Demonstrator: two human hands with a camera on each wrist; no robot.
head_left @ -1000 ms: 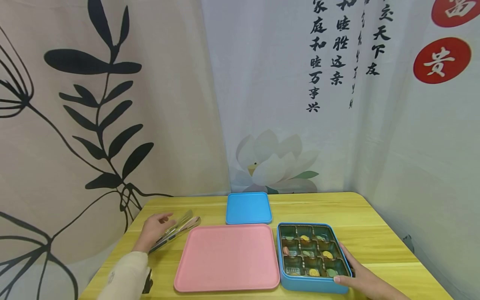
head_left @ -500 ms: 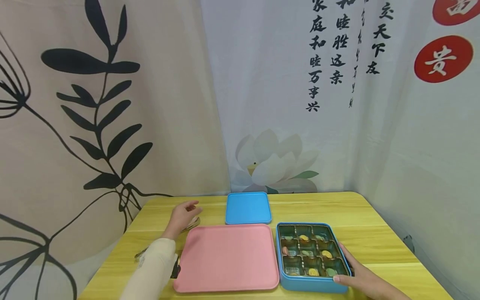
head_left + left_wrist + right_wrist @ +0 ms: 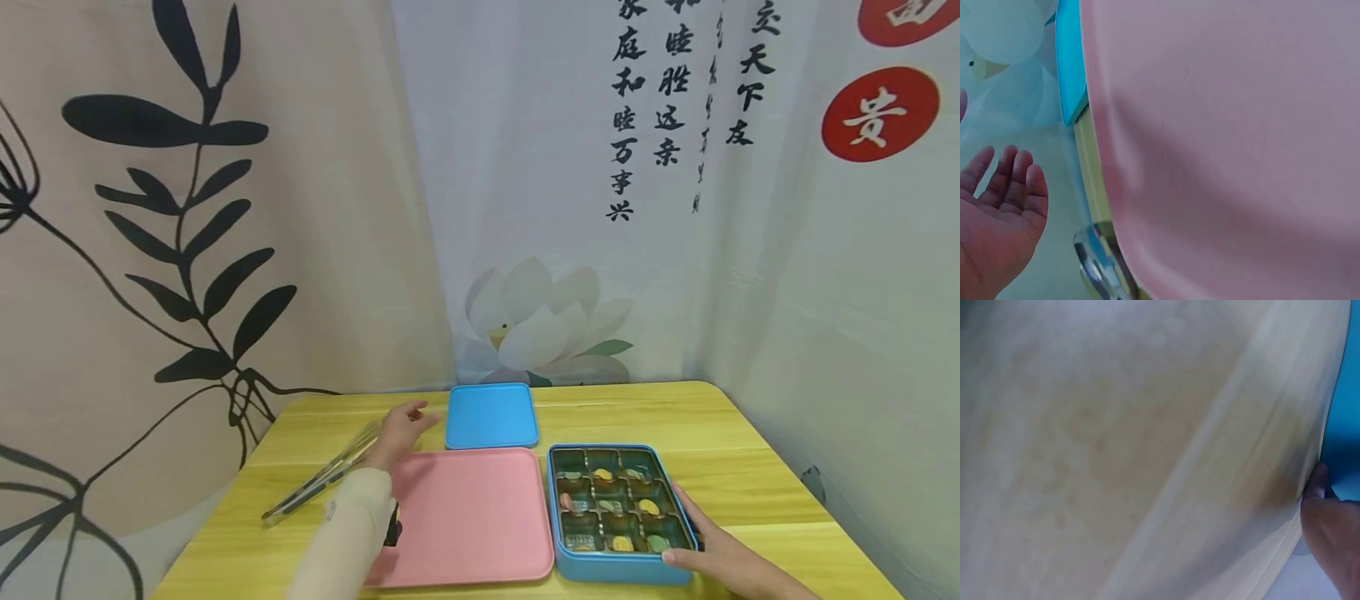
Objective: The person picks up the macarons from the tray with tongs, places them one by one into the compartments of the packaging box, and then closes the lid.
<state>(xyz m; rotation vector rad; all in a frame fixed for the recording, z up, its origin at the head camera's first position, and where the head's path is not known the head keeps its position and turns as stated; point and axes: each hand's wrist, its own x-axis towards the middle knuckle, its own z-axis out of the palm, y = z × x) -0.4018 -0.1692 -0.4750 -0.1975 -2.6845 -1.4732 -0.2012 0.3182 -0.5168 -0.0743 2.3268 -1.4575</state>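
Note:
My left hand [image 3: 402,435], fingers loosely bent with nothing in them, hovers over the back left corner of the pink tray [image 3: 480,517]. In the left wrist view, that hand [image 3: 1007,219] shows its palm. Shiny tongs [image 3: 322,477] lie on the table left of the pink tray, partly behind the left hand and sleeve. At the front right corner of a blue box [image 3: 622,568], my right hand [image 3: 716,546] holds on, thumb at the front and fingers along the side. Inside the box, a dark divided insert has small yellow, green and pink pieces [image 3: 648,506] in its compartments.
A small blue tray [image 3: 492,417] lies behind the pink tray, at the back of the yellow wood-grain table [image 3: 750,467]. A printed curtain [image 3: 360,208] hangs right behind the table's back edge. The box stands close to the pink tray's right side.
My left hand has moved right, from over the tongs to beside the small blue tray, uncovering the tongs' handle end. The right hand and the box have stayed in place.

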